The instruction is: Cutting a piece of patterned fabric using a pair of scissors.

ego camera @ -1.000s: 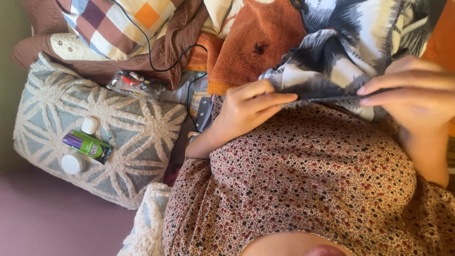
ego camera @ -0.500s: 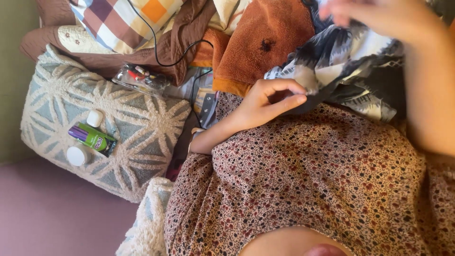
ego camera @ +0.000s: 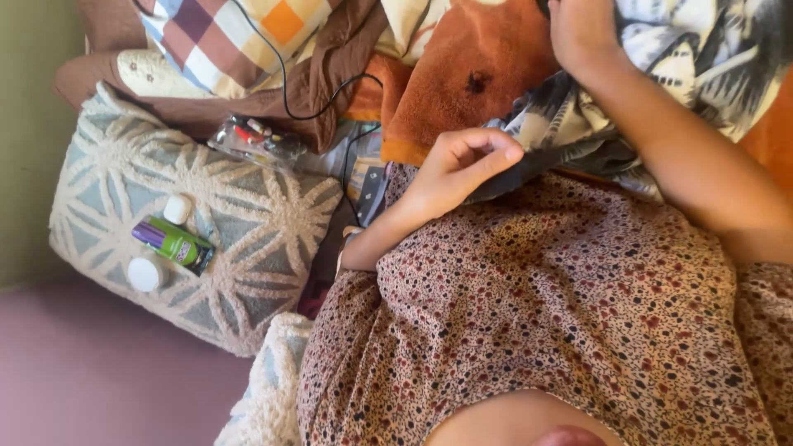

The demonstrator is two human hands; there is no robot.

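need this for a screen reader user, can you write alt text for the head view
Seen from above, a person's left hand pinches the edge of a black-and-white patterned cloth while the right hand grips it higher up. To the left, a textured cushion holds a green tube and two small white lids.

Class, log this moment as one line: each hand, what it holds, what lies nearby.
left hand: pinches edge of patterned cloth | right hand: grips same cloth higher up | nearby: cushion with green tube
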